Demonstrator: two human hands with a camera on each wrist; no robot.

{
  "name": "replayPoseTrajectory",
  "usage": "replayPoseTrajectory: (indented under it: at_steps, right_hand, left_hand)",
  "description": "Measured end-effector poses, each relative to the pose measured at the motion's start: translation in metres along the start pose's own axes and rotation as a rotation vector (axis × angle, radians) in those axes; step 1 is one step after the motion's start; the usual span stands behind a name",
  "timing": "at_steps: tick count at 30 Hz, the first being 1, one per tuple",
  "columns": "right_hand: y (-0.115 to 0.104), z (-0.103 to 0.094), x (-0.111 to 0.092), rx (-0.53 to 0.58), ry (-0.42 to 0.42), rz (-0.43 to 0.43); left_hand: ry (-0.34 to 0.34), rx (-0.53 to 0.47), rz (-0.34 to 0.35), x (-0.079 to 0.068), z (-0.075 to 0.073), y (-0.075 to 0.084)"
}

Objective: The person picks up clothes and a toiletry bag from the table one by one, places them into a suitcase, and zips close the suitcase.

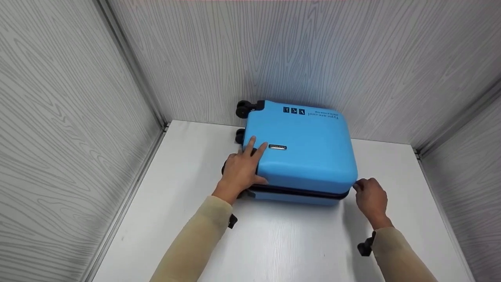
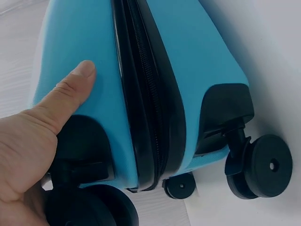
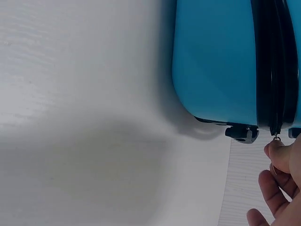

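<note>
A blue hard-shell suitcase (image 1: 305,145) lies flat on the white table, its wheels toward the left. My left hand (image 1: 239,170) rests on its wheel end, fingers spread over the top and thumb against the side. In the left wrist view that thumb (image 2: 70,94) presses the blue shell beside a black wheel mount (image 2: 82,146). My right hand (image 1: 371,197) is at the near right corner. There, in the right wrist view, thumb and finger pinch a small metal zipper pull (image 3: 276,138) at the end of the black zipper band (image 3: 272,66).
Black wheels (image 1: 243,109) stick out from the suitcase's left end. Grey wood-grain panels (image 1: 219,58) stand behind and at both sides. Bare white tabletop (image 1: 289,243) spreads in front of the suitcase. Dark latches (image 3: 242,133) sit next to the zipper.
</note>
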State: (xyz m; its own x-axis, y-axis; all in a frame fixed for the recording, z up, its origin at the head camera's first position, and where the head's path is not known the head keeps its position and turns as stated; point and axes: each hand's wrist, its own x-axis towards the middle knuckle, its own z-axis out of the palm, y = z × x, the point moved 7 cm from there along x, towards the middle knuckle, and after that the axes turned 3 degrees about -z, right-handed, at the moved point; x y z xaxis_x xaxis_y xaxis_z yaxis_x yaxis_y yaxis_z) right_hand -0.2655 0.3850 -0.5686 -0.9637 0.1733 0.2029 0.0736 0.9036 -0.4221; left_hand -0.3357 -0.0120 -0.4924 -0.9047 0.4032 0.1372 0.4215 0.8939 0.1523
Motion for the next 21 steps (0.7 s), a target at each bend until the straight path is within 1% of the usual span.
replayPoseTrajectory:
  at_steps: [3,8,12,15,19,21]
  right_hand:
    - [0.002,0.002,0.001,0.022,-0.003,0.026]
    - [0.002,0.003,0.002,0.052,-0.005,0.027]
    - [0.001,0.004,0.004,0.087,-0.022,0.039]
    - [0.0,0.005,0.005,0.102,-0.035,0.041]
    - [-0.002,0.006,0.005,0.098,-0.028,0.021]
    - [-0.003,0.006,0.005,0.096,-0.022,0.016]
  left_hand:
    - [0.002,0.011,0.009,0.007,0.001,-0.001]
    - [0.002,0.025,0.014,0.015,0.003,-0.003]
    - [0.001,0.022,0.02,0.017,0.003,-0.003]
    - [-0.017,0.023,0.011,0.017,0.004,-0.002]
    - [-0.049,0.019,0.001,0.015,0.004,-0.002]
    - [-0.053,0.029,0.009,0.014,0.003,0.0]
